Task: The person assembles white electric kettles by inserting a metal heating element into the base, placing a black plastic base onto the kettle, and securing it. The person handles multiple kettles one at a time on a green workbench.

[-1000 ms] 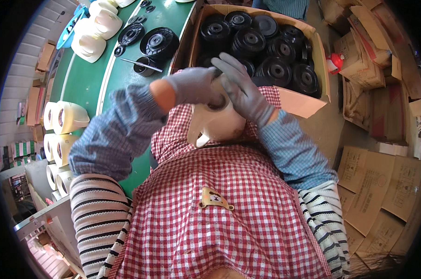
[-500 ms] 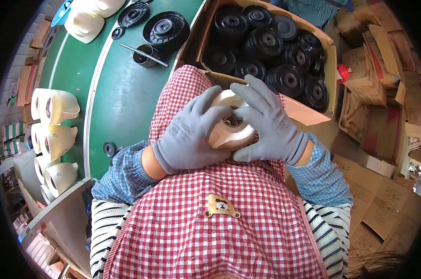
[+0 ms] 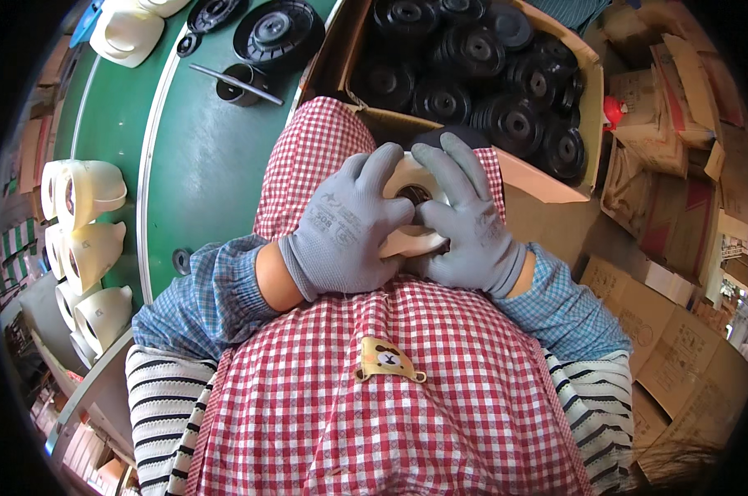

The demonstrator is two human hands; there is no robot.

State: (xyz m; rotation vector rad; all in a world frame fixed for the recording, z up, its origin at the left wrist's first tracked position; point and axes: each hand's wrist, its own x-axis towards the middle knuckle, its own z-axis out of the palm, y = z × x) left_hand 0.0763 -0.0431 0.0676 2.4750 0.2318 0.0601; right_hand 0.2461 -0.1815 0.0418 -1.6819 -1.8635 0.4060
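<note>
Your left hand point(image 3: 345, 227) and right hand point(image 3: 469, 236), both in grey gloves, are closed on a white part point(image 3: 411, 241) held between them, just in front of your body. Fingers of both hands curl over its far rim, and others come together at its dark round opening; what those fingertips touch inside is hidden.

Just on your side of the grip lies your red-and-white checked apron point(image 3: 308, 388), with a bear-shaped patch point(image 3: 388, 360) on it. To the left of the grip runs a green table point(image 3: 204, 157). Near your left sleeve, a small black ring point(image 3: 181, 261) lies on it; farther out on that side stand stacked white shells point(image 3: 97, 252). Ahead and to the left of the grip, a metal rod point(image 3: 209, 73) rests across a black cup point(image 3: 228, 93), with a large black disc point(image 3: 276, 31) just beyond. Ahead and to the right, an open cardboard box point(image 3: 539, 178) holds stacked black discs point(image 3: 473, 54). Well to the right of the grip lie brown cartons point(image 3: 688, 331).
</note>
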